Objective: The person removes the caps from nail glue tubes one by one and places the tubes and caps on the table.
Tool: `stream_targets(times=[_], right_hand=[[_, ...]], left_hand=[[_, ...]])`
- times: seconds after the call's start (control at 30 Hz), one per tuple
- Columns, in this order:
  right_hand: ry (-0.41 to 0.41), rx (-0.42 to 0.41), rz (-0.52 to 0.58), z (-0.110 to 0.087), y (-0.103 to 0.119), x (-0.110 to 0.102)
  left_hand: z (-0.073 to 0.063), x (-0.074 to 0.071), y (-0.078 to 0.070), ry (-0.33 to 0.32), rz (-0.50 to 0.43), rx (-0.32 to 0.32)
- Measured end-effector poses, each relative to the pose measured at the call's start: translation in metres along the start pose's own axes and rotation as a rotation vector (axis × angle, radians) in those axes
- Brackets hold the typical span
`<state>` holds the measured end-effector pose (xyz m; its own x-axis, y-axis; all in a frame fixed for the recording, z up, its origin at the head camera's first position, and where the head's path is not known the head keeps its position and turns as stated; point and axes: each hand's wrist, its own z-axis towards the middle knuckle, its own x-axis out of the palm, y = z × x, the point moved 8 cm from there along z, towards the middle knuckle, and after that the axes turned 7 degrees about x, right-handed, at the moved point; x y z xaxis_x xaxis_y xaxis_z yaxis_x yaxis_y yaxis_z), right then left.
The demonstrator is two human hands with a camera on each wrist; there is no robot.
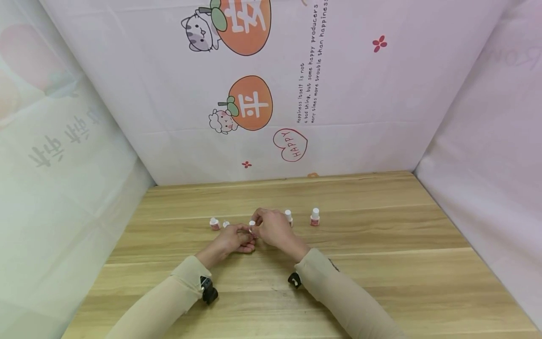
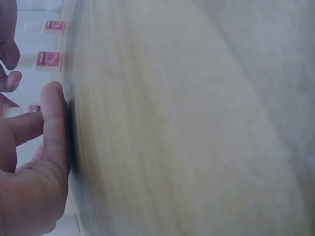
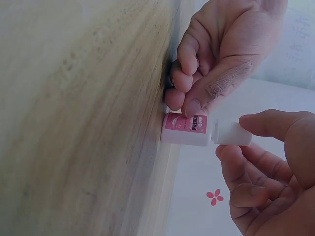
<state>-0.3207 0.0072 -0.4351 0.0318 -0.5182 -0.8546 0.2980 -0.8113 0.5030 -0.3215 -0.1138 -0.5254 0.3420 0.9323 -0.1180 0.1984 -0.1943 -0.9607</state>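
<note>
Left grip (image 1: pixel 232 239) pinched one bottle (image 3: pixel 187 137), right grip (image 1: pixel 273 228) its one cap (image 3: pixel 231 133).
Two more bottles (image 1: pixel 314 219) stood toward three o'clock, at least one toward nine.

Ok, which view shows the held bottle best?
Right wrist: the bottle is large there, its label and cap visible. Left wrist shows only part, behind fingers; head shows it small, largely hidden.

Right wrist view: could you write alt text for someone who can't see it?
The right hand pinches the white cap of a pink-labelled bottle while the left hand holds it. The picture is turned sideways: the bottle stands on a wooden table.
</note>
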Motion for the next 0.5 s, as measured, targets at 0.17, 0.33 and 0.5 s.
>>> stream_targets(times=[0.17, 0.33, 0.5], right_hand=[[-0.006, -0.024, -0.02, -0.0004, 0.0014, -0.0001], [-0.004, -0.006, -0.002, -0.0002, 0.0004, 0.0003], [0.003, 0.035, 0.027, 0.0005, -0.0031, 0.0022]], left_hand=[[-0.0005, -0.0011, 0.0009, 0.008, -0.005, -0.007], [-0.0013, -0.0009, -0.0003, 0.011, 0.003, 0.006], [-0.0012, -0.0005, -0.0006, 0.01, 0.01, 0.014]])
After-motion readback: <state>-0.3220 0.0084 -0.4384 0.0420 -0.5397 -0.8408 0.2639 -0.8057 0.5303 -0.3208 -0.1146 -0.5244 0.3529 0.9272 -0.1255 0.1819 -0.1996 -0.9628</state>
